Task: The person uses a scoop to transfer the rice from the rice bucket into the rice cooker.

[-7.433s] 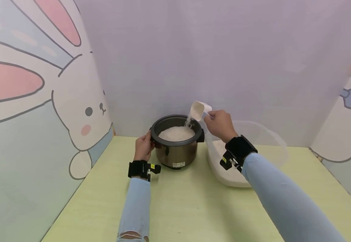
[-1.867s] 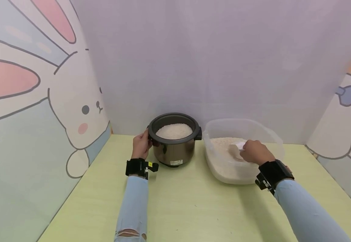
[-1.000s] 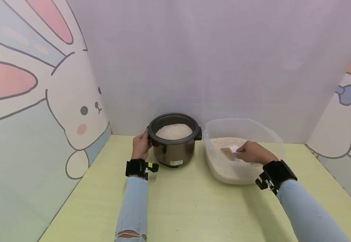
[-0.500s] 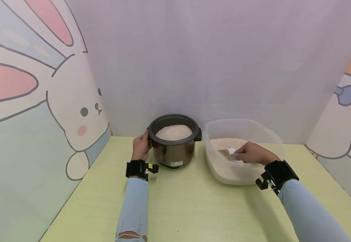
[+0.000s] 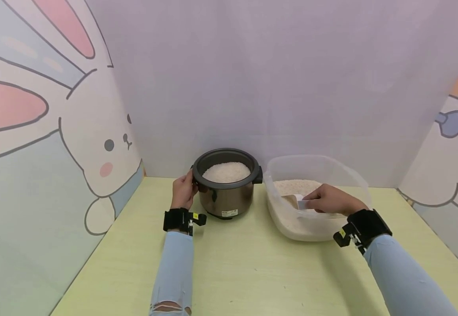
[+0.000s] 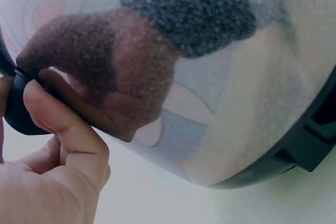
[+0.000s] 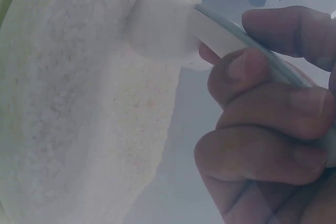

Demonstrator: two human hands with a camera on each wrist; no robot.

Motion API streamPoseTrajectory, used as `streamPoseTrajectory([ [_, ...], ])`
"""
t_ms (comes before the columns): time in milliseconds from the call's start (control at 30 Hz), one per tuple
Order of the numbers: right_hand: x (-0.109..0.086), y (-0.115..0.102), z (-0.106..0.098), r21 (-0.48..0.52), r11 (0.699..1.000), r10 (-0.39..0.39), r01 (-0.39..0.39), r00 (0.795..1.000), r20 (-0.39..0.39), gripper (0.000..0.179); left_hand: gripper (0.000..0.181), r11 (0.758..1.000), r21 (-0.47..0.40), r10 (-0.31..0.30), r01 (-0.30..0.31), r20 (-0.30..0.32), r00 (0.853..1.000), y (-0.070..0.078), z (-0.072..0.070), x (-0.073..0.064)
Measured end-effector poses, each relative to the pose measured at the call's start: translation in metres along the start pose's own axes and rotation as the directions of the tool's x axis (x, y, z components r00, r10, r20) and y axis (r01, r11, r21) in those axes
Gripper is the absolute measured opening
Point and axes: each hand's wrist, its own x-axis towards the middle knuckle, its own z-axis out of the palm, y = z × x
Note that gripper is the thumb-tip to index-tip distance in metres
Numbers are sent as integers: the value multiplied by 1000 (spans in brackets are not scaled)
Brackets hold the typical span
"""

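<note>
The person's L grip [image 5: 182, 192] holds the side handle [image 6: 21, 111] of the cooker [image 5: 222, 202], near the table's [image 5: 229, 263] back edge. R grip [image 5: 330, 200] pinches the white scoop [image 5: 290, 200] by its handle, inside the rice tub [image 5: 313, 157], near same edge. Scoop is prob. light & stiff; cooker w/ rice [image 5: 226, 172] maybe heavy, slippery wall, so better take both side handles.

With twelve o'clock at the backdrop [image 5: 252, 79], the rice cooker [image 5: 234, 198] stands on the table [image 5: 252, 272], its side handle [image 6: 21, 114] in the left hand [image 5: 183, 192] at nine o'clock. The tub [image 5: 308, 166] sits just beside it at three o'clock. Rice [image 5: 226, 172] lies inside both. Within the tub, the scoop [image 5: 290, 200] is at the right hand's [image 5: 329, 199] nine o'clock.
</note>
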Motion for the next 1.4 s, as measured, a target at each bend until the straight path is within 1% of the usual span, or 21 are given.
streamPoseTrajectory([
  [200,-2,0,-1,73,997,-37,38,999,-15,26,40,1000,3,4,-4,1,1000,0,0,0],
  [433,-5,1,-5,167,986,-19,20,1000,-13,31,39,1000,15,9,-9,-9,1000,1,0,0],
  [700,-7,3,-8,284,959,-9,21,999,-45,46,39,999,8,-39,39,17,999,6,-1,-3],
  [833,-9,4,-9,303,952,-17,33,998,-55,46,38,999,6,-48,47,23,999,6,-2,-4],
  [1133,-11,3,-12,322,946,-5,42,993,-114,44,40,1000,6,-22,22,3,1000,5,2,-2],
  [1400,-12,5,-11,331,943,15,42,986,-168,43,39,999,3,-44,44,1,999,3,1,0],
])
